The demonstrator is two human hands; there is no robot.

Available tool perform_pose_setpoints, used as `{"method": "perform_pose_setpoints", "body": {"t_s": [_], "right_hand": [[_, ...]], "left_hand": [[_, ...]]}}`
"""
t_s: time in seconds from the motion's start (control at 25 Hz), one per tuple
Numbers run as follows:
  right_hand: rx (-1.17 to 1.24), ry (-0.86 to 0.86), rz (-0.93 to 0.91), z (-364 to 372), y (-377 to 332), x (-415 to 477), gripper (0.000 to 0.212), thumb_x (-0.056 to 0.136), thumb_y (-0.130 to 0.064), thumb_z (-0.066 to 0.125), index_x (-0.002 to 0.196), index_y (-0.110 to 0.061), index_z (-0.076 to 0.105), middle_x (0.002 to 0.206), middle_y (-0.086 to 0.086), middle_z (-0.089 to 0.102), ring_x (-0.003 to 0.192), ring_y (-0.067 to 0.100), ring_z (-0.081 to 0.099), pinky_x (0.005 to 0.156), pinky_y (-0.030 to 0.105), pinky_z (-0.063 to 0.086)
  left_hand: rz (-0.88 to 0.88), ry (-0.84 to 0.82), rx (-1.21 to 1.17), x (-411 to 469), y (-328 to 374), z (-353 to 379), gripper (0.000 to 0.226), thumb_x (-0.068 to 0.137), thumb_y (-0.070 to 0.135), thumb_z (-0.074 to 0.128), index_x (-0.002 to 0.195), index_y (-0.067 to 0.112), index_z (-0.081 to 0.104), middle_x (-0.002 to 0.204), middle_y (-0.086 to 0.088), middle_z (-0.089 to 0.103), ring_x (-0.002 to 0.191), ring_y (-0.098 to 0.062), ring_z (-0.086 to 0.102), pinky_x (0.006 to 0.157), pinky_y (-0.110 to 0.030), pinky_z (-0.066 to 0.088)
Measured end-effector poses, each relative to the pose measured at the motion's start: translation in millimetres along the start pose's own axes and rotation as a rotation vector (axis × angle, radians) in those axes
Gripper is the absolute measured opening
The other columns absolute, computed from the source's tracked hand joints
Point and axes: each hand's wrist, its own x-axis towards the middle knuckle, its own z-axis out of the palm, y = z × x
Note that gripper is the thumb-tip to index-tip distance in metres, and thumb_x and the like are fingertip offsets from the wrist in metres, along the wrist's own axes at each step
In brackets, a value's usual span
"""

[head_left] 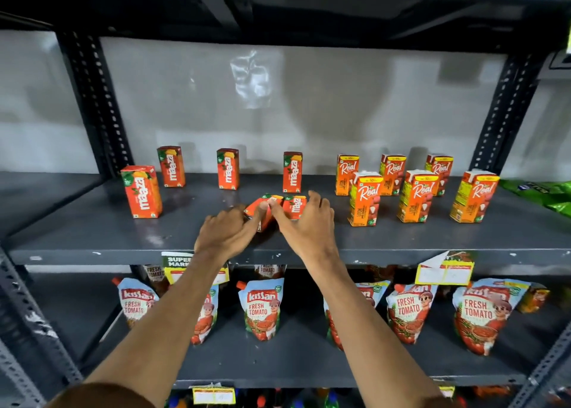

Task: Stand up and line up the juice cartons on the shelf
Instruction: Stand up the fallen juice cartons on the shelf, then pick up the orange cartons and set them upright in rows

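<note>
Here, counts: six red mango cartons and six orange lychee cartons on the grey shelf (92, 231).
Red cartons standing: four — front-left carton (141, 191), then a back row of three (171, 166), (228, 168), (292, 172), spaced well apart.
Red cartons down: two, near the shelf's front middle — tilted carton (258, 214) leaning over on its side, and second carton (295, 206) just to its right, touching or nearly touching it.
Orange cartons: all upright on the right half; three behind (346, 174), (392, 172), (440, 172), three in front (364, 199), (415, 196), (474, 196).
Left hand (228, 230): fingers curled on the tilted carton's near-left edge, touching it; whether fully clamped, cannot tell.
Right hand (306, 222): spread, thumb against the tilted carton's top end, fingers draped over the second carton; a firm grasp cannot be told.
Far right of shelf: green packet (543, 193) lying flat.
Lower shelf (278, 364): five tomato sauce pouches clearly seen upright, e.g. (261, 307), more partly hidden behind the arms.
Shelf edge: yellow price tags (445, 271).
</note>
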Motion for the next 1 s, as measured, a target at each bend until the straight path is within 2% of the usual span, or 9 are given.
{"method": "perform_pose_setpoints", "body": {"t_s": [0.08, 0.2, 0.32, 0.4, 0.52, 0.6, 0.68, 0.84, 1.0], "right_hand": [[-0.057, -0.041, 0.037, 9, 5, 6, 0.082, 0.079, -0.060, 0.072, 0.137, -0.008, 0.048, 0.128, 0.012, 0.051, 0.125, 0.026, 0.047, 0.093, 0.034, 0.044], [-0.086, -0.038, 0.083, 15, 10, 14, 0.057, 0.071, -0.060, 0.076, 0.105, -0.014, 0.071, 0.104, 0.007, 0.065, 0.104, 0.021, 0.061, 0.075, 0.025, 0.041], [-0.066, -0.015, 0.115, 3, 9, 13, 0.038, 0.070, -0.051, 0.080, 0.080, -0.015, 0.074, 0.078, -0.002, 0.071, 0.077, 0.015, 0.068, 0.064, 0.026, 0.046], [-0.054, 0.023, 0.095, -3, 12, 9, 0.033, 0.073, -0.047, 0.080, 0.075, -0.015, 0.072, 0.073, -0.003, 0.071, 0.072, 0.014, 0.068, 0.064, 0.028, 0.052], [-0.038, 0.150, -0.026, -7, 14, 4, 0.034, 0.074, -0.052, 0.077, 0.086, -0.020, 0.070, 0.082, -0.003, 0.070, 0.079, 0.013, 0.068, 0.072, 0.030, 0.056], [-0.015, 0.265, -0.108, -15, 6, 1, 0.049, 0.077, -0.055, 0.074, 0.111, -0.019, 0.068, 0.098, -0.004, 0.067, 0.090, 0.010, 0.063, 0.081, 0.030, 0.057], [0.068, 0.400, -0.202, -30, -11, -9, 0.067, 0.081, -0.057, 0.070, 0.133, -0.017, 0.058, 0.110, -0.003, 0.062, 0.099, 0.010, 0.060, 0.085, 0.029, 0.056], [0.226, 0.676, -0.457, -60, -42, -37, 0.071, 0.083, -0.060, 0.064, 0.135, -0.012, 0.055, 0.118, -0.003, 0.060, 0.105, 0.010, 0.060, 0.078, 0.034, 0.061], [0.286, 0.739, -0.582, -77, -54, -54, 0.068, 0.087, -0.063, 0.060, 0.135, -0.015, 0.051, 0.123, -0.003, 0.057, 0.111, 0.002, 0.056, 0.073, 0.039, 0.062]], "left_hand": [[-0.014, 0.008, -0.022, -1, 1, -2, 0.080, 0.095, 0.066, 0.007, 0.126, 0.015, 0.060, 0.121, -0.018, 0.066, 0.114, -0.037, 0.059, 0.103, -0.046, 0.037], [-0.022, 0.012, -0.031, 0, 0, -2, 0.082, 0.094, 0.066, 0.005, 0.123, 0.016, 0.062, 0.119, -0.017, 0.067, 0.111, -0.036, 0.060, 0.102, -0.045, 0.037], [-0.032, 0.012, -0.031, -1, -2, -1, 0.087, 0.091, 0.070, 0.004, 0.116, 0.012, 0.064, 0.114, -0.017, 0.068, 0.107, -0.035, 0.061, 0.101, -0.046, 0.039], [-0.026, 0.020, -0.034, -1, -3, 1, 0.089, 0.089, 0.071, 0.003, 0.109, 0.011, 0.065, 0.110, -0.017, 0.069, 0.104, -0.035, 0.062, 0.100, -0.046, 0.040], [-0.016, 0.036, -0.039, 1, -5, 3, 0.091, 0.086, 0.073, 0.000, 0.104, 0.012, 0.066, 0.107, -0.016, 0.070, 0.102, -0.034, 0.064, 0.099, -0.046, 0.042], [-0.001, 0.036, -0.049, 3, -5, 4, 0.092, 0.086, 0.073, 0.000, 0.108, 0.013, 0.066, 0.111, -0.017, 0.069, 0.105, -0.035, 0.063, 0.100, -0.046, 0.041], [0.016, 0.031, -0.062, 3, -7, 5, 0.090, 0.086, 0.071, 0.001, 0.113, 0.014, 0.065, 0.115, -0.017, 0.068, 0.109, -0.036, 0.062, 0.101, -0.046, 0.040], [0.026, 0.044, -0.071, 5, -7, 7, 0.087, 0.084, 0.072, 0.001, 0.110, 0.017, 0.063, 0.116, -0.014, 0.069, 0.108, -0.034, 0.063, 0.097, -0.045, 0.042], [0.030, 0.069, -0.091, 6, -6, 6, 0.093, 0.076, 0.077, -0.003, 0.107, 0.018, 0.063, 0.112, -0.012, 0.071, 0.105, -0.033, 0.065, 0.092, -0.042, 0.043]]}}
